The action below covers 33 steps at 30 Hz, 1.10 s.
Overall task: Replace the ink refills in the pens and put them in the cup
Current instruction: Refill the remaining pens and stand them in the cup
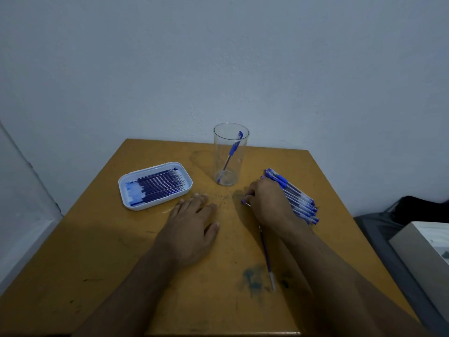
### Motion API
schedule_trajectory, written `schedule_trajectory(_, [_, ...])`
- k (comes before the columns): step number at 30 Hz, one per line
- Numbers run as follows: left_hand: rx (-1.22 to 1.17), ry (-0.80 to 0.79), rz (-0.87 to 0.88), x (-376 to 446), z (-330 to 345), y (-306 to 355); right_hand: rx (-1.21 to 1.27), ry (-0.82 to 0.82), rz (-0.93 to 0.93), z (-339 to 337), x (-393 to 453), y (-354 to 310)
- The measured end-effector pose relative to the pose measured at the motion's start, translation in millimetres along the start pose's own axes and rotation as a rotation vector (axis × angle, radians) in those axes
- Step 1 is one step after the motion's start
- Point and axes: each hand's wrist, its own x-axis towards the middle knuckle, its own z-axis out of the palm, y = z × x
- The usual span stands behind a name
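A clear plastic cup stands at the back middle of the table with one blue pen leaning inside it. A row of blue pens lies to its right. My right hand rests on the near end of that row, its fingers curled round one pen whose tip pokes out to the left. My left hand lies flat on the table, fingers straight, holding nothing. A white tray at the left holds several dark blue refills. One loose refill lies by my right forearm.
The wooden table has ink stains near its front. A wall stands right behind the cup. Off the table's right edge are a dark bag and a pale box.
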Motion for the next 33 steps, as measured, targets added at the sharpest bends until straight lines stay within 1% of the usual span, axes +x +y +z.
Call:
schedule_trajectory(2, [0.003, -0.011, -0.003, 0.2, 0.2, -0.3, -0.014, 0.026, -0.047, 1.7, -3.5, 0.7])
schedule_trajectory(6, [0.007, -0.015, -0.001, 1.5, -0.1, -0.6, -0.027, 0.177, -0.136, 14.5, -16.5, 8.5])
schedule_trajectory(10, [0.003, -0.005, 0.003, 0.2, 0.9, -0.8, -0.086, 0.188, -0.178, 12.8, -25.5, 8.5])
schedule_trajectory(14, [-0.006, 0.022, 0.011, -0.3, 1.4, -0.9, -0.053, 0.275, -0.205, 13.9, -37.0, 4.1])
schedule_trajectory(24, [0.003, 0.014, 0.007, -0.6, 0.1, 0.0, -0.068, 0.242, -0.222, 17.0, -34.3, 2.5])
schedule_trajectory(28, [-0.003, 0.019, 0.012, -0.6, -0.2, 0.3, 0.036, 0.255, -0.234, 6.3, -37.5, 3.5])
schedule_trajectory(31, [0.001, 0.019, 0.010, -1.0, -0.1, 0.5, 0.069, 0.260, -0.260, -12.9, -41.2, 4.7])
schedule_trajectory(33, [0.008, 0.004, 0.010, -0.3, -0.4, 0.0, 0.114, 0.248, -0.245, -25.7, -44.7, 7.8])
